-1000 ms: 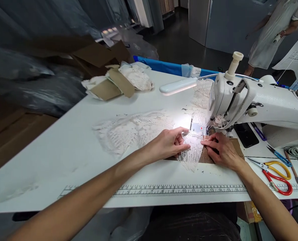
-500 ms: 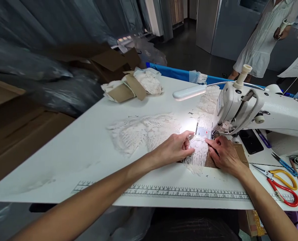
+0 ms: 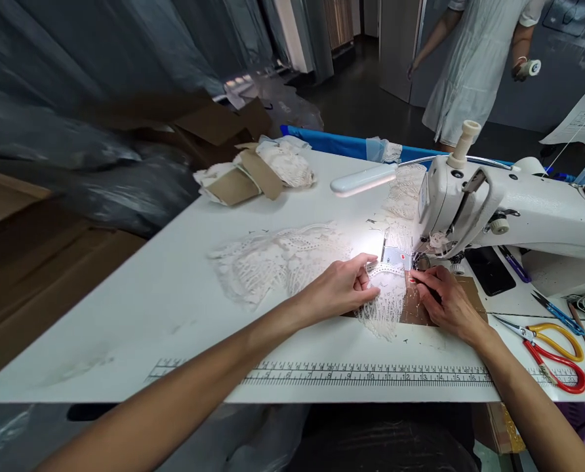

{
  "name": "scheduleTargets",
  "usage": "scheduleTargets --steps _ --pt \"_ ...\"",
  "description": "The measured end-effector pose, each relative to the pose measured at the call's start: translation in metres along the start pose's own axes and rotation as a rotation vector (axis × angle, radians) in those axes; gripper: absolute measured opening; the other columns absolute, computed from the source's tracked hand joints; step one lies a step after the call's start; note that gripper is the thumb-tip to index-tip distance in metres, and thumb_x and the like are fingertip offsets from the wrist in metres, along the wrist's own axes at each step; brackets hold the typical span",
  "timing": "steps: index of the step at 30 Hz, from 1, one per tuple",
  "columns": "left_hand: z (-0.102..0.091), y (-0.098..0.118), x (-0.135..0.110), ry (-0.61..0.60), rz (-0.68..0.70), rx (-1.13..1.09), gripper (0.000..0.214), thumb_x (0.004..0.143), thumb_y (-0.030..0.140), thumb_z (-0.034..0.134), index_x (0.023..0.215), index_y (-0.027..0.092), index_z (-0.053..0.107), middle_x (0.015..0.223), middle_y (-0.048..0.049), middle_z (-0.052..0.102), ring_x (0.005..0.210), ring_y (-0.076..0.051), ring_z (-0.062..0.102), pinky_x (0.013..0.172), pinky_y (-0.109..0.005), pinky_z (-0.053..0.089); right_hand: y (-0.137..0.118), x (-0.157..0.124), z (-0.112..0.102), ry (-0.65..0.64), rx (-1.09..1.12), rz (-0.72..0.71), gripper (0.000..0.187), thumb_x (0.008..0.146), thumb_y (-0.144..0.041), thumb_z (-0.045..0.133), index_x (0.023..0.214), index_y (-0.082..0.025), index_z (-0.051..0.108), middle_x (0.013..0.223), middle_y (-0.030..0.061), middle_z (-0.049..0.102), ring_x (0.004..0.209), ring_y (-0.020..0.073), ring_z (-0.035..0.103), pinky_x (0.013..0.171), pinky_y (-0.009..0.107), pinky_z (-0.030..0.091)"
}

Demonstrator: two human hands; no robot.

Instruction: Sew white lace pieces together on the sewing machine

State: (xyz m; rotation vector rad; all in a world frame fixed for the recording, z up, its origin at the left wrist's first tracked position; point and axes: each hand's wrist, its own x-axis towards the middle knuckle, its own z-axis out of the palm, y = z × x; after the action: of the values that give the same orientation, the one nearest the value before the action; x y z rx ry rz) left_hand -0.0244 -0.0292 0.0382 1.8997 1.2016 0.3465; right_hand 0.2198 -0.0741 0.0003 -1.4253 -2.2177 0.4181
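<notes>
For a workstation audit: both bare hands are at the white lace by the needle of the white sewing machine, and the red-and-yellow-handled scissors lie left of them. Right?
No: the head view shows the red-and-yellow-handled scissors right of the hands, not left. Left hand and right hand are at the white lace by the needle of the white sewing machine.

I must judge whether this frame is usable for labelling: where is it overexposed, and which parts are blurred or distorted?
Head view: the lamp throws white glare on the table and lace beside the machine. Head view: the boxes at the left are smeared, while the left hand, right hand and ruler are sharp. Head view: the ruler bows slightly, a wide-lens effect.
</notes>
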Motion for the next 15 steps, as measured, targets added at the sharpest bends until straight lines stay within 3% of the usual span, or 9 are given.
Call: scheduleTargets --steps 8,15 --pt "0.0024 -0.0008 0.0005 0.009 0.0 -0.015 0.06 0.079 0.042 0.057 0.13 0.012 0.05 0.066 0.0028 0.064 0.058 -0.018 0.062 0.054 -0.028 0.046 -0.0038 -0.0021 0.0026 -0.053 -0.052 -0.053 0.035 0.097 -0.023 0.048 0.125 -0.034 0.066 0.106 0.0082 0.059 0.097 0.0234 0.055 0.089 0.043 0.049" --pt "0.0029 -0.0036 0.0011 0.021 0.006 -0.035 0.057 0.079 0.042 0.06 0.128 0.014 0.051 0.066 0.0028 0.063 0.057 -0.017 0.061 0.05 -0.027 0.043 -0.0033 -0.0024 0.0044 -0.06 -0.074 -0.062 0.035 0.096 -0.022 0.048 0.125 -0.031 0.066 0.107 0.0091 0.058 0.099 0.0245 0.053 0.09 0.044 0.048"
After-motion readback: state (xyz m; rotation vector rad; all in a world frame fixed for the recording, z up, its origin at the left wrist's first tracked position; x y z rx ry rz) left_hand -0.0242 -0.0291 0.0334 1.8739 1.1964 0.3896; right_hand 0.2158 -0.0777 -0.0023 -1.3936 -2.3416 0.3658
